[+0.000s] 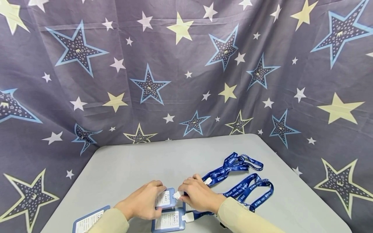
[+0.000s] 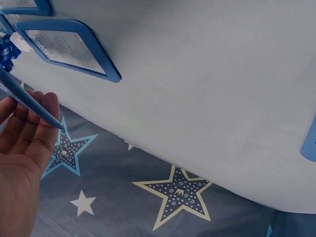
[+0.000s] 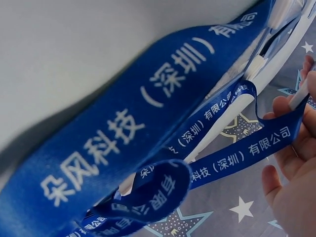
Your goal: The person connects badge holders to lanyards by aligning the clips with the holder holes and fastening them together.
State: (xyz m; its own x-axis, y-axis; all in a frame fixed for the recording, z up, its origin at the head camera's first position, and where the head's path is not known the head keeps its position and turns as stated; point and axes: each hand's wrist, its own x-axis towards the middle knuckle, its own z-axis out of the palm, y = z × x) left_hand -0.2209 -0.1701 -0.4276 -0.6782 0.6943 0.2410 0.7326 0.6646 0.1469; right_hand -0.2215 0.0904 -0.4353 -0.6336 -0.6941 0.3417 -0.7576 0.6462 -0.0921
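In the head view my left hand (image 1: 144,200) grips a blue-framed badge holder (image 1: 166,198) with a white printed card inside. At its right end is a white clip (image 1: 177,195), which my right hand (image 1: 202,195) pinches. The right wrist view shows a blue lanyard (image 3: 242,152) with white lettering running from the clip in my fingers. The left wrist view has the held badge holder tilted, edge toward the camera, against my fingers (image 2: 37,131). Just below the hands lies a second badge holder (image 1: 167,229) with its own white clip (image 1: 189,217).
Another badge holder (image 1: 76,226) lies at the table's front left. A further one is mostly hidden under my right hand. Looped blue lanyards (image 1: 230,169) spread over the right side of the grey table (image 1: 140,165). A star-patterned curtain (image 1: 180,90) hangs behind it.
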